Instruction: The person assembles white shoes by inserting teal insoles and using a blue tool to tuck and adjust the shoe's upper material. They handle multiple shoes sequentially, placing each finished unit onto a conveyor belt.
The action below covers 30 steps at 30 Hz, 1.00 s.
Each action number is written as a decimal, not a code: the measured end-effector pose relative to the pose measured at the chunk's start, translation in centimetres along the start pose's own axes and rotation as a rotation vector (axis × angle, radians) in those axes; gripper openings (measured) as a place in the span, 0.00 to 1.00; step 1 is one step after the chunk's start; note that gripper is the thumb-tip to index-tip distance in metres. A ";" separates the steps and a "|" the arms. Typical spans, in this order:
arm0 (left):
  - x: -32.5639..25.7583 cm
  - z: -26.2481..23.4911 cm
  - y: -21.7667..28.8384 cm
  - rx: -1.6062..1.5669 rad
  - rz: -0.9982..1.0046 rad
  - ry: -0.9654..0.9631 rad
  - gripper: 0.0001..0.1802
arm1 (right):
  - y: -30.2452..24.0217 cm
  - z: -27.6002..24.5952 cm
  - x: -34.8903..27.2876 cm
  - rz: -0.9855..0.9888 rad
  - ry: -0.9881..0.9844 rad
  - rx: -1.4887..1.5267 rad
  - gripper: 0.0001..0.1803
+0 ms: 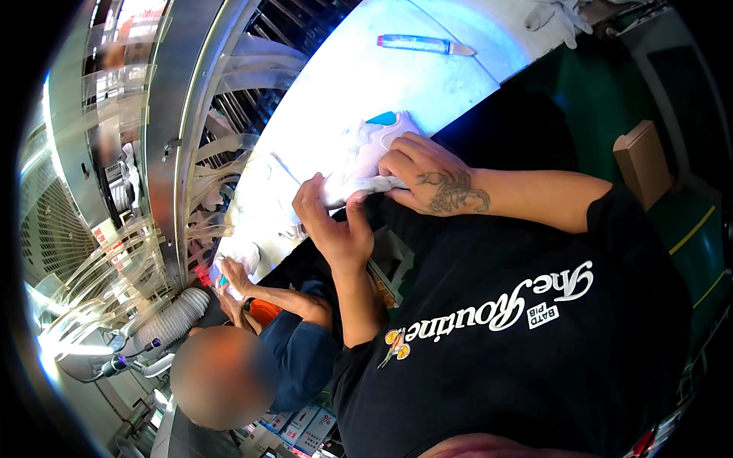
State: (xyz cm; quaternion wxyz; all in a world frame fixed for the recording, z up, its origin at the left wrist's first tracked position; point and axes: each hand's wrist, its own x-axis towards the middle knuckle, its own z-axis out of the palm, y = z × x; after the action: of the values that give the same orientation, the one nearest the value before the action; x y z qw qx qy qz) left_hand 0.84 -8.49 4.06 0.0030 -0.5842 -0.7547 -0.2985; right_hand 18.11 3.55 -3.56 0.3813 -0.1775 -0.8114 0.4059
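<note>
Big white worktable (pixel 397 84) runs diagonally through the view, with a metal rack of curved clear tubes (pixel 229 153) along its far side. At the table's near edge sits a white sneaker (pixel 366 156) with a teal heel patch, gripped from both ends: the right hand (pixel 427 179) is clamped over the top of it, and the left hand (pixel 332 225) is curled round the nearer end, thumb pressing on the sole. A co-worker in a blue sleeve (pixel 298 351) holds another white piece further along. A brown cardboard box (pixel 645 160) stands on the green floor. A clear tube with a pink cap (pixel 424 44) lies alone on the table, well apart. Bottom edge: small red-and-white cards (pixel 305 431).
</note>
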 end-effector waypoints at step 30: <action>-0.3 2.3 -0.8 -0.033 0.045 0.128 0.27 | 0.9 -1.7 2.8 0.298 -0.196 -0.025 0.41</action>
State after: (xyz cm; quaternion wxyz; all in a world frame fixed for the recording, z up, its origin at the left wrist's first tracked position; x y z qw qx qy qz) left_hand 0.99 -7.85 1.67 0.0482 -0.5808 -0.7346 -0.3475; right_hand 17.58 6.63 -2.31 0.2339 -0.2603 -0.8143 0.4630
